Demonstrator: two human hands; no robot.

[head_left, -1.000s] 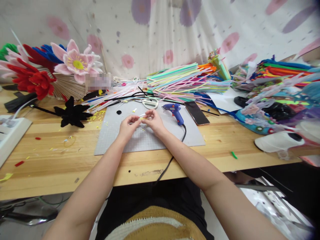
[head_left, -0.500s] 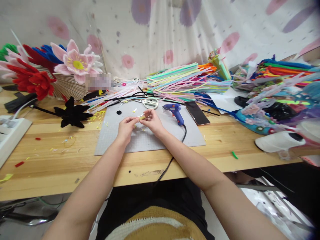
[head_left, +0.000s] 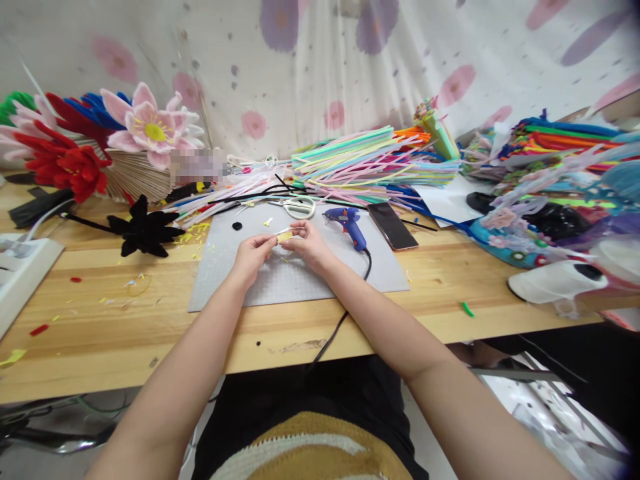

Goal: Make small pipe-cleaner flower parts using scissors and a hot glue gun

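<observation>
A small yellow strip is pinched between my two hands above the grey cutting mat. At its left end are the closed fingertips of my left hand. My right hand grips the other end, with thumb and fingers pressed together. Whether the strip is paper or felt I cannot make out. Just beyond my hands lie scissors with pale handles and a tiny yellow-and-white piece. A blue glue gun rests on the mat to the right of my right hand.
A phone lies at the mat's right edge. Pastel pipe cleaners are heaped behind. On the left are a black fuzzy flower, a pink flower and a white power strip. The glue gun's cord crosses the table's front edge.
My right fingers have shifted slightly on the yellow strip, and more of its face shows between my hands. The other things lie where they were.
</observation>
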